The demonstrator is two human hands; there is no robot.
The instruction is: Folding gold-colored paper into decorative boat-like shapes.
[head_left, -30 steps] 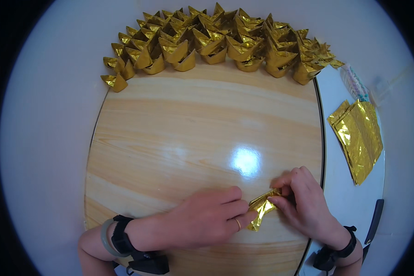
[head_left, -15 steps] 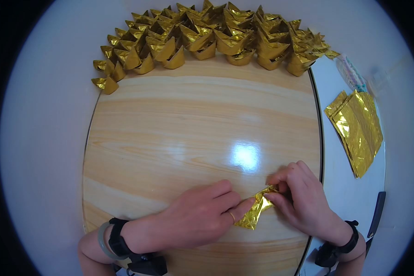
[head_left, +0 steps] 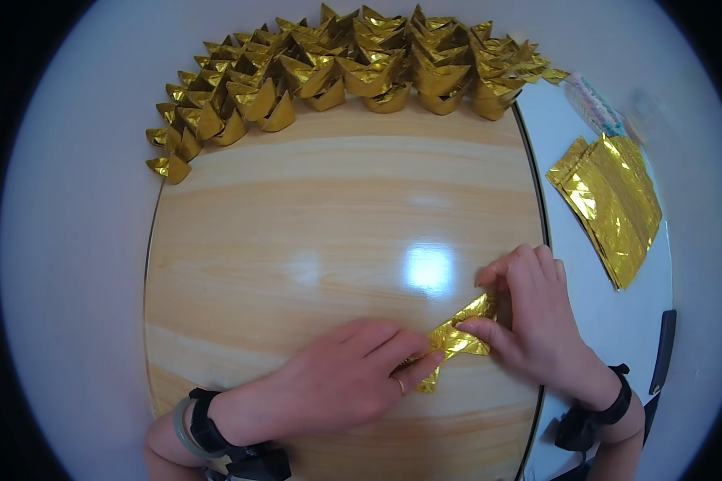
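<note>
1 folded gold foil sheet (head_left: 456, 341) lies on the desk (head_left: 337, 208), near right area. Right hand (head_left: 529, 309): grasping its right end. Left hand (head_left: 341, 375): laid over its left end; grip cannot be determined.

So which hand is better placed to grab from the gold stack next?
Probably the right hand: the gold stack lies off to the right, on that hand's side. The left hand is farther away. Both hands touch the foil, though.

Bare right hand (head_left: 537, 313) shifted farther up the table, index finger now spread wider from thumb. Crinkled, shiny gold foil piece, folded (head_left: 451, 341), shows more length near the thumb.
</note>
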